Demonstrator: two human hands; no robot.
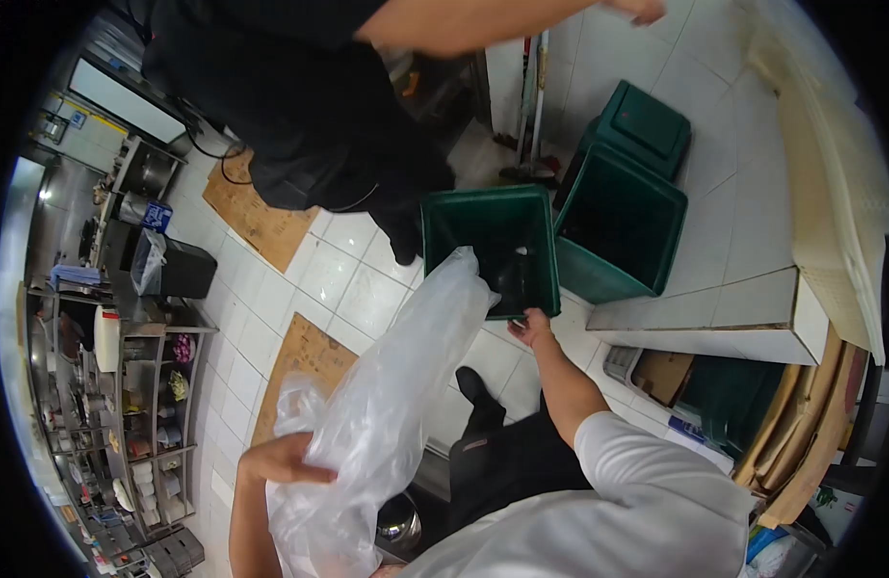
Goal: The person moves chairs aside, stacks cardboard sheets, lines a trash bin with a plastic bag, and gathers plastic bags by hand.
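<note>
A large translucent plastic bag (396,376) hangs across my front, its narrow far end over the near left rim of a green bin (551,241). My left hand (292,459) is closed on the bag's near part, with the thumb lying over the plastic. My right hand (531,327) grips the green bin at its near right corner, with the fingers at the rim. Inside the bin it is dark, with a small pale spot. Some of the bag's bunched plastic near my body is cut off by the frame.
A second green bin (613,275) stands open beside the first, a green lid (645,127) behind it. A person in dark clothes (300,106) stands close at the upper left, one arm stretched across the top. Cardboard sheets (305,371) lie on the tiles. Loaded shelves (160,332) line the left.
</note>
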